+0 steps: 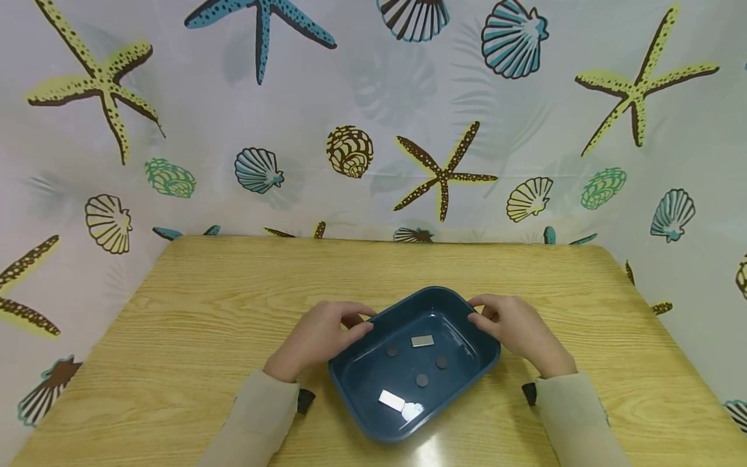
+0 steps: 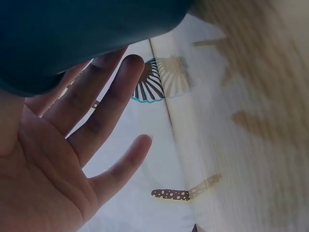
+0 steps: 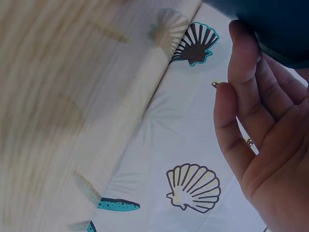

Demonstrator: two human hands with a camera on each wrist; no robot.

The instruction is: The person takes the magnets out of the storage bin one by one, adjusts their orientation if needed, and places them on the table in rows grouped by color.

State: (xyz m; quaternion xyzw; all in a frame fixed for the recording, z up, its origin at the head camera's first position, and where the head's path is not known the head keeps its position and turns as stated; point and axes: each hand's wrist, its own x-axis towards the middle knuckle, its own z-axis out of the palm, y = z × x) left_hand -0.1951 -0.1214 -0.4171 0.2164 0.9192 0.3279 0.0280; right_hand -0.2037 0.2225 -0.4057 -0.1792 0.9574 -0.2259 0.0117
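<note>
A dark blue rectangular basin [image 1: 373, 379] with rounded corners sits at an angle between my two hands in the head view. My left hand [image 1: 318, 337] grips its left rim, thumb toward the inside. On the opposite side, my right hand [image 1: 516, 324] holds the rim near the upper right corner. In both wrist views the fingers [image 2: 104, 113] spread along the basin's outer wall, and the thumbs are mostly hidden. On the basin's floor lie a silver rectangular piece [image 1: 423, 340], a second bright rectangular piece [image 1: 391, 400], and three small dark discs [image 1: 422, 381].
The basin is over a light wood-grain table [image 1: 233, 285] with rounded back corners. A white curtain [image 1: 315, 194] printed with starfish and shells hangs behind the table and along both sides. Light glares off the basin's floor and the table's front.
</note>
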